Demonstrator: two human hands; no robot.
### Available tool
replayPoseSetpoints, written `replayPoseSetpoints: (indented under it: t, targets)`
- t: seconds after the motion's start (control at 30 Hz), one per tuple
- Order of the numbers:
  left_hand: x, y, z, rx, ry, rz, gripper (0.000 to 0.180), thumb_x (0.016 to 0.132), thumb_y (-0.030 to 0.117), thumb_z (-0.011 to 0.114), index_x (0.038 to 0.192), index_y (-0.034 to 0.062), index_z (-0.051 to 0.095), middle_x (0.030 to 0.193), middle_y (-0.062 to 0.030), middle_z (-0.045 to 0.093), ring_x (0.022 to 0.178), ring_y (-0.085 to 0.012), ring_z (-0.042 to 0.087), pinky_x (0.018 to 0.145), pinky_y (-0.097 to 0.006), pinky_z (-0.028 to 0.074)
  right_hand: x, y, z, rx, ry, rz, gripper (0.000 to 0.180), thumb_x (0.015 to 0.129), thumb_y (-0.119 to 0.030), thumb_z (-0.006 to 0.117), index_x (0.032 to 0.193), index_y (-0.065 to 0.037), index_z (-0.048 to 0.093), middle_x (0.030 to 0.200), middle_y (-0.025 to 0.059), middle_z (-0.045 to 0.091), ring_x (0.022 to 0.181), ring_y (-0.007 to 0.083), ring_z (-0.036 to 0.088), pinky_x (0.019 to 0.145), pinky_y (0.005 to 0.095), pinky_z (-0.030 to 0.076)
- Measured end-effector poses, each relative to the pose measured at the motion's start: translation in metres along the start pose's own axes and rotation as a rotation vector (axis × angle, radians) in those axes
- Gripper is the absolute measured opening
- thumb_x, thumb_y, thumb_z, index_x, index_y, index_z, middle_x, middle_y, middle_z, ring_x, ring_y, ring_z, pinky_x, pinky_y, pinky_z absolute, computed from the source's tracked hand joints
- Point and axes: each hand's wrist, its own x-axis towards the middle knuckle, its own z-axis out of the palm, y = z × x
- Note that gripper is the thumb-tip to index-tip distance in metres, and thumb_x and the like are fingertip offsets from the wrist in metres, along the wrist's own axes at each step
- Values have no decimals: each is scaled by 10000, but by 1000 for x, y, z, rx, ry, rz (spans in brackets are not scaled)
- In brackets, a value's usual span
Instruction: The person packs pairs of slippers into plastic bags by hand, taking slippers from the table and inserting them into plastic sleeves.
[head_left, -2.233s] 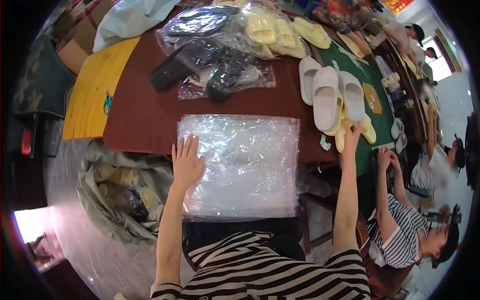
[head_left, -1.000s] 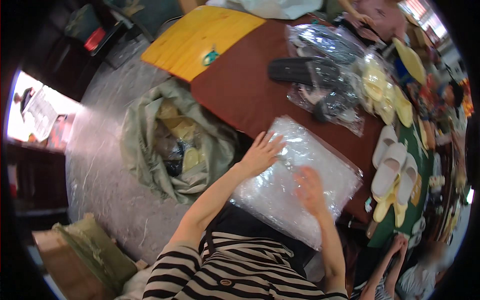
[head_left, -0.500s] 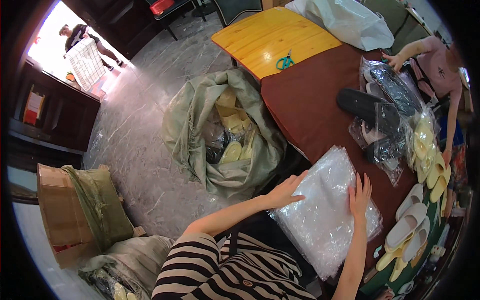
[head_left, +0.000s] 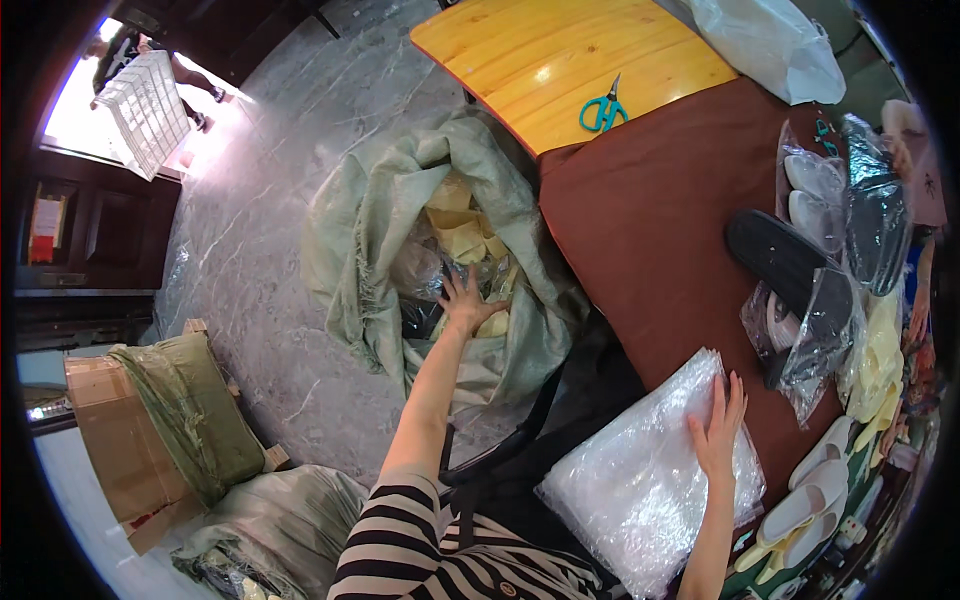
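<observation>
Half a second ago both hands lay at the stack of clear plastic bags [head_left: 625, 485]; now the left hand [head_left: 466, 308] has moved into the mouth of the grey-green sack [head_left: 345, 235], open with its fingers spread over the contents (whether it already touches one, I cannot tell). The right hand [head_left: 716, 438] has stayed on the stack, open and flat near its right edge. The stack itself lies at the near edge of the worktop [head_left: 650, 220].

Among the containers, leftmost is a cardboard box [head_left: 112, 410], its inside hidden. Beside it sits a second sack [head_left: 290, 515], its contents too small to make out. The grey-green sack holds yellow slippers [head_left: 462, 238] and something black [head_left: 420, 318], some of it in clear plastic. At the right of the worktop, clear bags wrap a white pair of slippers [head_left: 815, 200] and black slippers [head_left: 875, 225].
</observation>
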Motion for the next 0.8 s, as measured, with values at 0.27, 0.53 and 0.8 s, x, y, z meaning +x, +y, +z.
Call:
replayPoseSetpoints:
  t: [0.27, 0.53, 0.8]
  targets:
    - [83, -8, 58, 213, -278, -239, 1168, 779, 491, 710, 1541, 367, -166, 1602, -248, 154, 1489, -445, 71, 1076, -759, 56, 10, -2, 18, -19, 12, -4, 749, 914, -464, 543, 1508, -84, 289, 1572, 222, 179, 1459, 429, 147, 1169, 623, 79]
    - [65, -54, 46, 455, -494, -209, 911, 777, 496, 721, 1546, 275, 285, 1508, -154, 428, 1404, -365, 377, 1041, -750, 181, 9, 1, 13, -42, 42, 7, 745, 906, -461, 553, 1497, -81, 304, 1564, 233, 200, 1450, 435, 171, 1167, 622, 84]
    - [-41, -116, 13, 63, -15, -36, 479, 740, 323, 741, 1112, 27, 679, 1038, -218, 696, 954, -396, 675, 820, -464, 542, 5, 1, 19, -26, 159, -43, 737, 884, -432, 589, 1495, -105, 335, 1568, 204, 225, 1451, 408, 194, 1170, 610, 86]
